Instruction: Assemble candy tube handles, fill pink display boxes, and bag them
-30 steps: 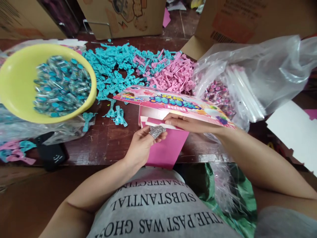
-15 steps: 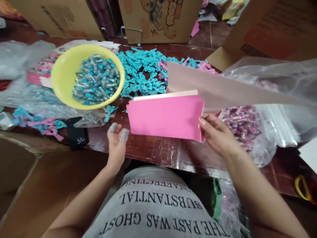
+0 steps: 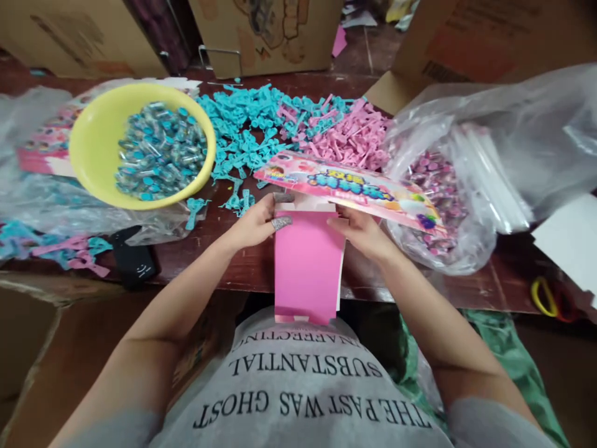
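Observation:
A pink cardboard box [image 3: 308, 261] stands lengthwise against the front of the grey shirt, its far end at the table edge. My left hand [image 3: 263, 221], with silvery wraps on two fingers, grips the far left corner. On the opposite corner my right hand [image 3: 357, 230] is closed, thumb on the pink face and fingers behind. A printed, colourful flap [image 3: 354, 186] spreads out from the far end, above my right hand. Beyond it lie heaps of turquoise plastic pieces [image 3: 247, 143] and pink plastic pieces [image 3: 349, 137].
At the left a yellow bowl [image 3: 86, 149] holds many small clear capsules with blue ends. A plastic bag [image 3: 471, 249] of pink-ended capsules lies right. Yellow-handled scissors [image 3: 543, 297] are at the right edge, a black object [image 3: 135, 258] at the left. Cardboard cartons [image 3: 265, 37] line the back.
The pink box has turned from sideways to lengthwise and come closer to the body. My left hand, free before, now grips it. The flap shows its printed side.

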`<state>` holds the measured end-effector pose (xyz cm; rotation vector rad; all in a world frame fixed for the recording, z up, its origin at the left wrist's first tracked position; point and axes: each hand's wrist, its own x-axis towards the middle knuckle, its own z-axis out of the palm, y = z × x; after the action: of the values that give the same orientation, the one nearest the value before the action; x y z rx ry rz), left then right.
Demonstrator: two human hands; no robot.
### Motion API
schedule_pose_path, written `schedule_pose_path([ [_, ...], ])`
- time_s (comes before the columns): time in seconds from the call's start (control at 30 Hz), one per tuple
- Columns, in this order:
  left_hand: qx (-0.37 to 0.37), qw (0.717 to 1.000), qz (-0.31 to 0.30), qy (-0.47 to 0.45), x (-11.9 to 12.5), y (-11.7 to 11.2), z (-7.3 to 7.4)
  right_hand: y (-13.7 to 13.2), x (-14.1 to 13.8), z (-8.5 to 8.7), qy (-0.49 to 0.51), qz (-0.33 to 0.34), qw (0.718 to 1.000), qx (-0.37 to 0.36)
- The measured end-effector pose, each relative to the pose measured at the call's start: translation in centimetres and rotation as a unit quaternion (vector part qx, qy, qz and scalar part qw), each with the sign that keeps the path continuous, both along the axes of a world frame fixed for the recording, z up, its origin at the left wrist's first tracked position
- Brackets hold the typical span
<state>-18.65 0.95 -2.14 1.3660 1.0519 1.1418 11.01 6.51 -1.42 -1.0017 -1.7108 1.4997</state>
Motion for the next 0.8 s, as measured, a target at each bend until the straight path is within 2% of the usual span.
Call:
schedule_pose_path([
  [0.1, -0.024, 0.999, 0.003, -0.026, 1.9, 1.3, -0.5, 1.8, -0.4, -0.6, 0.002, -0.01, 1.0, 0.019],
  [0.2, -0.049, 0.998, 0.024, -0.023, 2.6, 1.1, -1.1, 2.0, 1.1, -1.0, -0.018, 0.02, 0.999, 0.031],
  [0.23, -0.053, 0.998, 0.026, -0.02, 2.8, 0.9, -1.3, 1.9, 1.7, -1.1, -0.035, 0.028, 0.997, 0.055],
  [0.3, -0.052, 0.998, 0.029, -0.009, 3.0, 0.5, -1.7, 1.5, 2.5, -1.1, -0.076, 0.039, 0.984, 0.154],
  [0.33, -0.045, 0.998, 0.037, 0.003, 3.2, 0.3, -1.9, 1.2, 2.8, -1.1, -0.105, 0.043, 0.969, 0.22],
  [0.4, -0.018, 0.997, 0.061, 0.048, 3.4, 0.0, -2.1, 0.5, 3.0, -0.9, -0.18, 0.056, 0.92, 0.344],
  [0.47, 0.014, 0.99, 0.081, 0.114, 3.5, -0.2, -2.1, 0.1, 2.8, -0.6, -0.248, 0.068, 0.872, 0.417],
  [0.5, 0.029, 0.985, 0.085, 0.146, 3.6, -0.4, -2.0, 0.1, 2.6, -0.4, -0.263, 0.07, 0.863, 0.426],
  [0.53, 0.042, 0.981, 0.083, 0.173, 3.6, -0.5, -1.8, 0.2, 2.3, -0.1, -0.259, 0.072, 0.869, 0.416],
  [0.57, 0.054, 0.976, 0.078, 0.194, 3.6, -0.5, -1.5, 0.5, 2.0, 0.3, -0.238, 0.073, 0.888, 0.387],
  [0.67, 0.091, 0.967, 0.058, 0.23, 4.0, -1.0, -0.1, 2.2, 0.9, 1.8, -0.16, 0.084, 0.956, 0.232],
  [0.73, 0.128, 0.952, 0.104, 0.257, 4.9, -1.9, 1.1, 3.6, 0.2, 2.8, -0.152, 0.129, 0.968, 0.153],
  [0.8, 0.149, 0.933, 0.199, 0.261, 6.3, -3.7, 2.5, 4.5, -0.2, 3.9, -0.176, 0.175, 0.961, 0.123],
])
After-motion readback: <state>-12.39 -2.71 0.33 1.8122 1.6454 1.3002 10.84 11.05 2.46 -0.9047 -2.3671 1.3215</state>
